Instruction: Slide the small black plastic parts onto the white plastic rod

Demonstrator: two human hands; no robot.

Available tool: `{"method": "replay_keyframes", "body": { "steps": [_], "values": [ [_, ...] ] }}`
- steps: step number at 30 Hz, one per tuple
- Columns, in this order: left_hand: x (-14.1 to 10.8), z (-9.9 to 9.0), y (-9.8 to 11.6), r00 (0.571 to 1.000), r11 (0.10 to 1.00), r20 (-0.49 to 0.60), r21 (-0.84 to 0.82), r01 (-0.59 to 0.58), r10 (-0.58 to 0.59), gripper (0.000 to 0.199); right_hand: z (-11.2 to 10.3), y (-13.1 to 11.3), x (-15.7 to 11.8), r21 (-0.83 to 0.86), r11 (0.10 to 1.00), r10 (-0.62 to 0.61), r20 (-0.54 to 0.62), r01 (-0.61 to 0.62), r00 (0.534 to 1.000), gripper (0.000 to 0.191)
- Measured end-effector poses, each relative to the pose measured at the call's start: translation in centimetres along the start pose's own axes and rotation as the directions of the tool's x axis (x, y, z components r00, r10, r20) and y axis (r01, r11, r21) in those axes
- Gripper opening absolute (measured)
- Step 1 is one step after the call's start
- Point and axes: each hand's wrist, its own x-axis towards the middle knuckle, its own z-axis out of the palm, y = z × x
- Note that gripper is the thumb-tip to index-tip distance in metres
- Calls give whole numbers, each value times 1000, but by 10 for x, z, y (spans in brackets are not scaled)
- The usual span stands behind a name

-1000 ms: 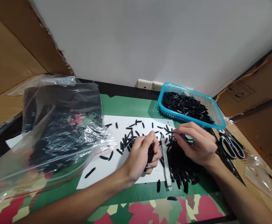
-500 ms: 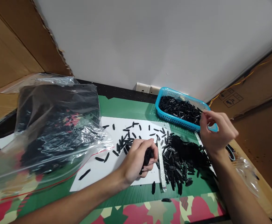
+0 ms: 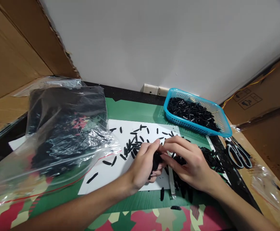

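My left hand (image 3: 143,165) is curled round a handful of small black oblong pieces (image 3: 156,161) above the white paper. The fingertips of my right hand (image 3: 188,158) are pinched together against this handful, beside the left thumb; what lies between them is hidden. Below the hands, more black pieces (image 3: 129,146) are scattered over the paper (image 3: 94,186). A dense heap of them (image 3: 212,157) is partly covered by my right hand. Between the hands, a narrow white strip (image 3: 172,184) lies at the paper's right side. A blue basket (image 3: 190,123) holds many like pieces behind my right hand.
A clear zip bag (image 3: 68,154) full of black pieces lies at the left on the green mat (image 3: 130,110). Scissors (image 3: 237,155) and a small clear bag (image 3: 265,186) rest at the right. Cardboard stands on both sides, and a power socket (image 3: 151,89) is at the wall.
My right hand has come from the blue basket's right end, where it pinched a black piece, back to the handful in my left hand. The left hand keeps its grip. The view has shifted slightly.
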Motion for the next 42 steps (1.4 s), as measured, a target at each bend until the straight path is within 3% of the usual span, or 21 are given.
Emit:
{"method": "replay_keyframes", "body": {
  "steps": [3, 6, 9, 17, 23, 29, 35, 42],
  "values": [
    [0, 0, -1, 997, 998, -49, -3, 60, -60, 58, -2, 3, -3, 54, 997, 48, 15, -49, 999, 19],
    [1, 0, -1, 996, 999, -76, 15, 51, -49, 60, -2, 1, -4, 58, 996, 69, 47, -72, 996, 25],
    [2, 0, 0, 994, 998, -91, 23, 54, -52, 60, 0, -2, -4, 81, 996, 45, 7, -46, 999, 14],
    [3, -2, 4, 996, 1000, 83, 19, 4, -6, 57, -2, 8, -4, 131, 991, 58, -224, -28, 973, 14],
    [2, -2, 6, 996, 1000, 89, -21, -16, 18, 52, -5, 19, -3, 280, 951, 183, -179, -128, 967, 13],
    [3, -2, 5, 992, 997, 106, -35, -67, 71, 51, -1, 24, -6, 308, 932, 254, -177, -191, 951, 11],
    [3, -1, 2, 991, 996, 105, -9, -88, 88, 51, 0, 28, -7, 251, 954, 216, -200, -163, 956, 8],
    [4, -3, 1, 989, 996, 121, 2, -87, 86, 52, 3, 29, -10, 99, 995, 38, -244, -14, 969, 17]
  ]
}}
